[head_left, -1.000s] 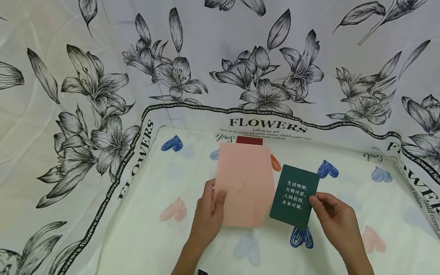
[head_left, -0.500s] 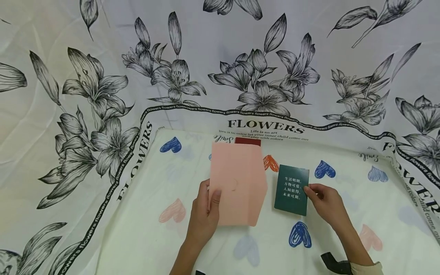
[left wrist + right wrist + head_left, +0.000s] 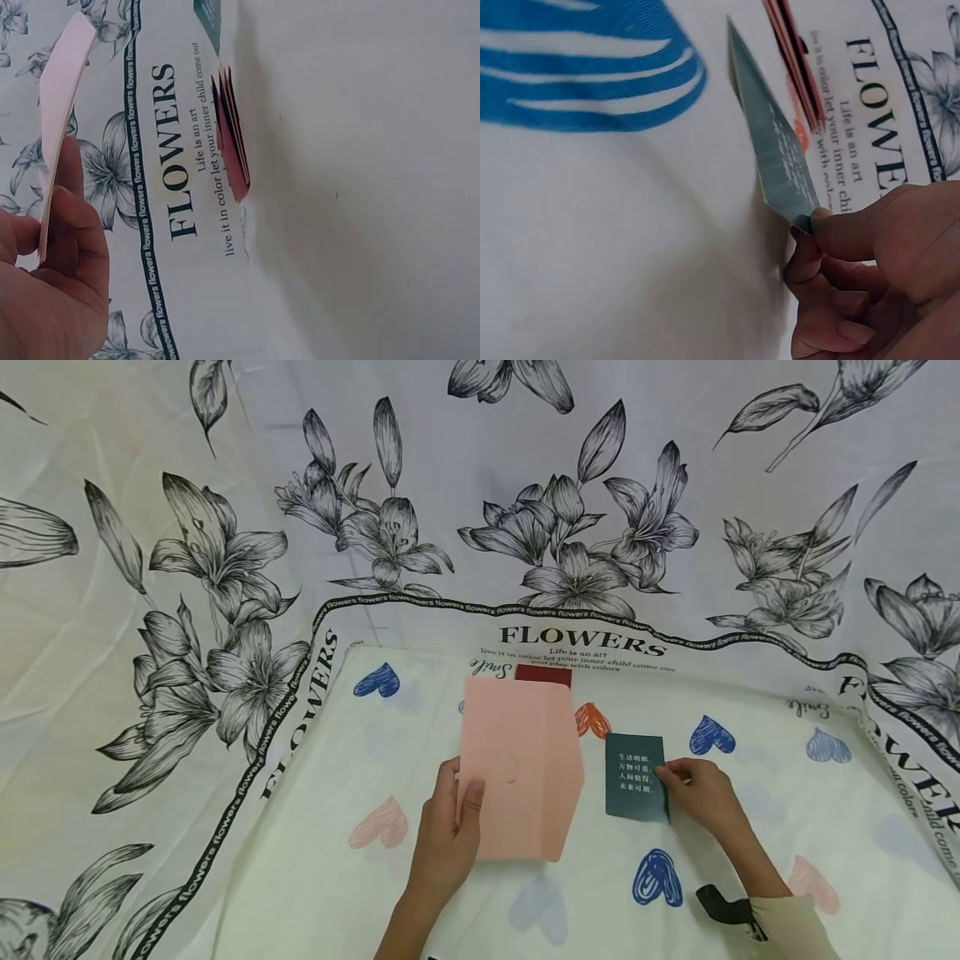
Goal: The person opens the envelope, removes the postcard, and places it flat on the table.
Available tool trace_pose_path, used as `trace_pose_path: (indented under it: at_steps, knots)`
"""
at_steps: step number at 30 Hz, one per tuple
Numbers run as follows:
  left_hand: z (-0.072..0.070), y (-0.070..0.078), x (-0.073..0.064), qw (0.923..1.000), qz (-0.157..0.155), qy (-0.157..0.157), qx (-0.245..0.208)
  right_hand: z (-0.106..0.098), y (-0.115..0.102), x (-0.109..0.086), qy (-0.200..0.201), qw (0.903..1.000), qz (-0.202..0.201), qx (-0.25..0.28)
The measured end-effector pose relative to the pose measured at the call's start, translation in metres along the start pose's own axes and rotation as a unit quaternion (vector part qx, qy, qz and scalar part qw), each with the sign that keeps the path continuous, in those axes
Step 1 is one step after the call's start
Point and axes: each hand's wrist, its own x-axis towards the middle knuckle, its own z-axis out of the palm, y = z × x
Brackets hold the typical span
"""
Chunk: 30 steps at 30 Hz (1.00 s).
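Observation:
A pink envelope (image 3: 510,760) is held up in my left hand (image 3: 442,839), thumb on its front and fingers behind its left edge. In the left wrist view the envelope (image 3: 64,82) appears nearly edge-on, pinched between thumb and fingers (image 3: 79,232). To the right of it, my right hand (image 3: 705,793) pinches a dark green card (image 3: 636,777) with white printed characters by its right edge. From the right wrist, the green card (image 3: 769,142) slants away from the thumb and index fingertip, low over the white cloth.
Behind the envelope's top edge a dark red piece (image 3: 543,674) shows; the left wrist view shows it as a red, layered stack (image 3: 231,142). A white cloth with coloured hearts (image 3: 292,877) covers the table, and a lily-print cloth (image 3: 420,427) borders it.
My right hand has moved left and farther from the camera with the green card, which has turned from tilted to nearly upright. The pink envelope has shifted slightly left and turned, its flap side showing more.

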Motion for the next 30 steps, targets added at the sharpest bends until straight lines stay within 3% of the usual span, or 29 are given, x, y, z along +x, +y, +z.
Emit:
trace_pose_path:
  at_steps: [10,17,20,23,25,27,30]
  knots:
    - [0.003,0.001,0.000,0.9998,-0.005,-0.008,-0.016,0.009,0.004,0.001,0.037,0.9991,0.003,-0.021]
    - [0.006,0.003,-0.003,0.9989,-0.029,-0.026,-0.024,0.012,0.007,-0.001,0.060,0.9970,0.001,-0.048]
    - [0.008,0.002,-0.004,0.9987,-0.036,-0.031,-0.020,0.014,-0.003,-0.010,0.092,0.9947,-0.038,-0.024]
    - [0.009,0.002,-0.004,0.9984,-0.039,-0.034,-0.023,0.014,-0.022,-0.026,0.111,0.9885,-0.095,0.036]
    - [0.010,0.002,-0.004,0.9984,-0.036,-0.034,-0.028,0.014,-0.037,-0.037,0.089,0.9823,-0.135,0.093]
    - [0.011,0.003,-0.004,0.9984,-0.032,-0.034,-0.032,0.015,-0.053,-0.047,0.039,0.9729,-0.161,0.162]
    - [0.014,0.004,-0.004,0.9981,-0.029,-0.039,-0.037,0.017,-0.074,-0.060,-0.054,0.9486,-0.181,0.254]
